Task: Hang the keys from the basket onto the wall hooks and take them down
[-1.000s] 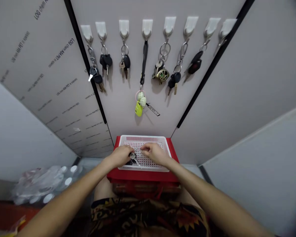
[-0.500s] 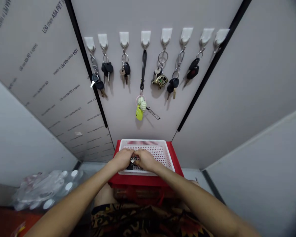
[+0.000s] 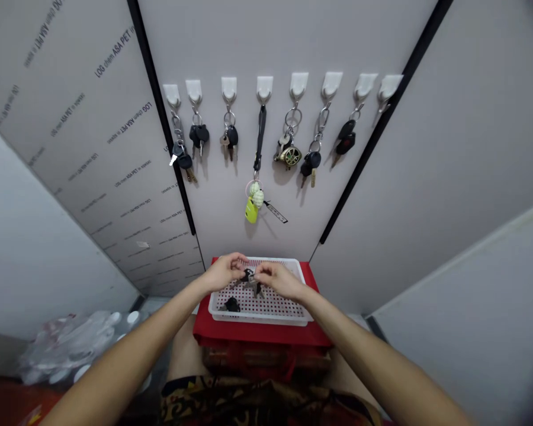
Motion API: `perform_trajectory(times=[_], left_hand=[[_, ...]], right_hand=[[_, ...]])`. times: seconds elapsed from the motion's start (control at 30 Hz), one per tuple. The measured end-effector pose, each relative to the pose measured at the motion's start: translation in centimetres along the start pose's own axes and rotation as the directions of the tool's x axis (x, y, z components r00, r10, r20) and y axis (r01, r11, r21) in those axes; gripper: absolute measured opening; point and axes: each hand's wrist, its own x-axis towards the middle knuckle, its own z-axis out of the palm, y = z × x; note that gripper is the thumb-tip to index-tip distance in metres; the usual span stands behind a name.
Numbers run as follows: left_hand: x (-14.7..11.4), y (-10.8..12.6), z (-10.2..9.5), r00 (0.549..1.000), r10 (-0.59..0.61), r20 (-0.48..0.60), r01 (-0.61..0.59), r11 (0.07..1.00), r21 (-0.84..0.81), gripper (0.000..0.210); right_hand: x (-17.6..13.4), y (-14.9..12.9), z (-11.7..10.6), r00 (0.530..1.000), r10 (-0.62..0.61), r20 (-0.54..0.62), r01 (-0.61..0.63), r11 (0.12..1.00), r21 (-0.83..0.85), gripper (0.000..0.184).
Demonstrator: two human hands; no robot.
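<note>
Above a white perforated plastic basket (image 3: 288,310), both my hands grip one bunch of keys (image 3: 251,283). My left hand (image 3: 224,272) pinches it from the left, at a dark part of the bunch. From the right, my right hand (image 3: 278,278) holds it between thumb and fingers, with metal key blades hanging below the fingertips. How the keys are joined is too small to make out. A second dark bunch of keys (image 3: 231,305) lies in the basket's near left corner.
White hooks (image 3: 265,87) line the wall, several carrying keys; the far-right hook (image 3: 388,89) has none. A lanyard (image 3: 260,136) with a yellow-green tag (image 3: 251,210) hangs mid-row. The basket stands on a red cloth-covered box (image 3: 266,332). Wrapped bottles (image 3: 71,343) sit at lower left.
My hands have risen from the near left of the basket, bringing up the keys between them. The other bunch in the corner has come into sight. The view has tilted slightly upward.
</note>
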Motion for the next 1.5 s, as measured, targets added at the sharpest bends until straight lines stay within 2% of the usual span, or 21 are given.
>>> perform_trajectory(times=[0.1, 0.2, 0.4, 0.5, 0.57, 0.63, 0.7, 0.77, 0.87, 0.97, 1.1, 1.27, 1.33, 1.4, 1.43, 1.5], left_hand=[[0.5, 1.7, 0.0, 0.998, 0.046, -0.043, -0.053, 0.984, -0.172, 0.021], [1.0, 3.0, 0.7, 0.996, 0.086, -0.037, -0.092, 0.974, -0.209, 0.021], [2.5, 4.1, 2.4, 0.989, 0.080, -0.122, -0.107, 0.965, -0.240, 0.009], [2.7, 4.7, 2.9, 0.985, 0.108, -0.137, -0.139, 0.960, -0.242, 0.011], [2.6, 5.1, 3.3, 0.971, 0.170, -0.169, -0.202, 0.960, -0.192, 0.014], [2.4, 5.4, 3.8, 0.937, 0.238, -0.254, -0.262, 0.963, -0.064, 0.015], [2.3, 5.6, 4.2, 0.891, 0.300, -0.342, -0.288, 0.954, 0.087, 0.017], [2.3, 5.9, 4.6, 0.871, 0.320, -0.374, -0.287, 0.947, 0.142, 0.020], [2.5, 6.3, 4.8, 0.897, 0.268, -0.352, -0.260, 0.963, 0.072, 0.023], [2.7, 6.5, 4.8, 0.926, 0.217, -0.310, -0.248, 0.966, -0.066, 0.027], [2.8, 6.5, 4.7, 0.962, 0.159, -0.224, -0.221, 0.932, -0.288, 0.030], [3.1, 6.9, 4.1, 0.981, 0.053, -0.185, -0.130, 0.891, -0.434, 0.021], [3.4, 7.1, 3.6, 0.986, 0.038, -0.161, -0.113, 0.866, -0.487, 0.019], [3.8, 7.5, 3.2, 0.980, 0.045, -0.194, -0.131, 0.878, -0.460, 0.016], [3.9, 7.7, 3.1, 0.968, 0.057, -0.245, -0.157, 0.896, -0.414, 0.014], [4.1, 8.4, 3.2, 0.922, 0.142, -0.359, -0.245, 0.934, -0.259, 0.009]], right_hand=[[-0.3, -1.8, -2.1, 0.997, -0.061, -0.040, 0.066, 0.989, 0.131, 0.013], [-0.7, -3.2, -3.6, 0.992, -0.082, -0.099, 0.099, 0.978, 0.182, 0.013], [-1.4, -3.7, -4.7, 0.974, 0.022, -0.225, 0.053, 0.946, 0.321, 0.016], [-1.5, -3.6, -4.9, 0.954, 0.094, -0.285, 0.026, 0.921, 0.390, 0.017], [-1.4, -3.6, -5.0, 0.926, 0.115, -0.361, 0.048, 0.910, 0.412, 0.016], [-1.3, -3.7, -5.1, 0.891, 0.116, -0.439, 0.096, 0.898, 0.430, 0.015], [-1.2, -3.8, -5.2, 0.866, 0.112, -0.487, 0.131, 0.889, 0.438, 0.015], [-1.2, -3.9, -5.2, 0.850, 0.114, -0.514, 0.142, 0.890, 0.433, 0.014], [-1.2, -4.1, -5.3, 0.839, 0.127, -0.529, 0.137, 0.892, 0.431, 0.013], [-1.4, -4.3, -5.3, 0.859, 0.128, -0.495, 0.114, 0.895, 0.430, 0.015], [-1.5, -4.2, -5.4, 0.886, 0.084, -0.456, 0.068, 0.949, 0.309, 0.016], [-1.6, -4.2, -6.3, 0.906, 0.008, -0.423, -0.003, 1.000, 0.013, 0.013], [-1.8, -4.6, -7.0, 0.915, -0.072, -0.397, 0.019, 0.991, -0.135, 0.011], [-2.3, -5.3, -7.9, 0.900, -0.186, -0.394, 0.081, 0.960, -0.268, 0.010], [-2.5, -5.6, -8.4, 0.890, -0.217, -0.400, 0.100, 0.951, -0.294, 0.010], [-2.9, -6.4, -9.6, 0.890, -0.189, -0.416, 0.094, 0.966, -0.239, 0.011]])
